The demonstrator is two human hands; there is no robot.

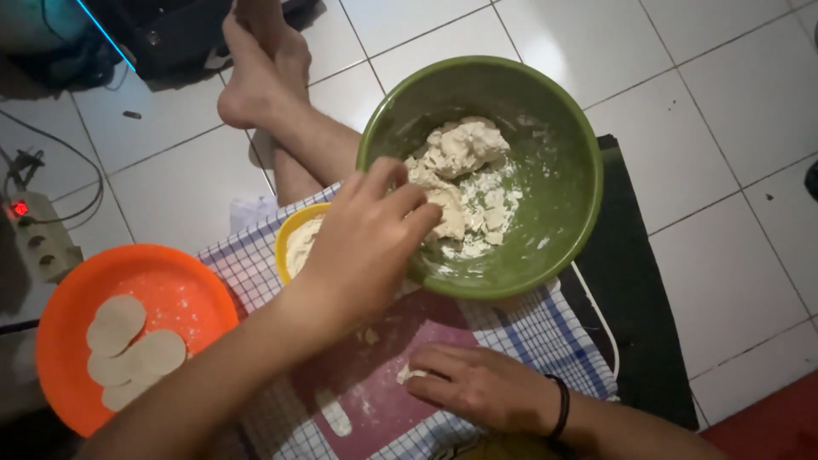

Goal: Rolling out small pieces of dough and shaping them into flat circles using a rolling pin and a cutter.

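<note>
Where the head view looks down, the ground is a floor of pale square tiles [733,111] with dark grout lines, running across the upper and right parts of the frame; a red patch shows at the lower right corner. A blue-and-white checked cloth [528,328] lies in the lower middle over a black mat [635,281], and on the cloth sits a dark red board [375,388] dusted with flour; a small strip of dough [334,412] lies on the board near the bottom edge. At centre right stands a green bowl [562,204], its base on the cloth, holding a lump of pale dough [460,153] and loose floury crumbs; the left hand [366,243] reaches over the bowl's near rim, fingers curled into the dough, pinching at it. The right hand [477,383], a black band at its wrist, rests flat on the board at lower centre, fingers loosely bent over a small bit of dough [409,372]; whether it grips this I cannot tell. A yellow bowl [294,234] of flour stands just left of the left hand, partly hidden by it; at the lower left an orange plate [183,294] carries flat dough rounds [132,349]. Bare legs [273,94] stretch toward the upper left; a power strip [38,238] with a red light lies at the left edge.
</note>
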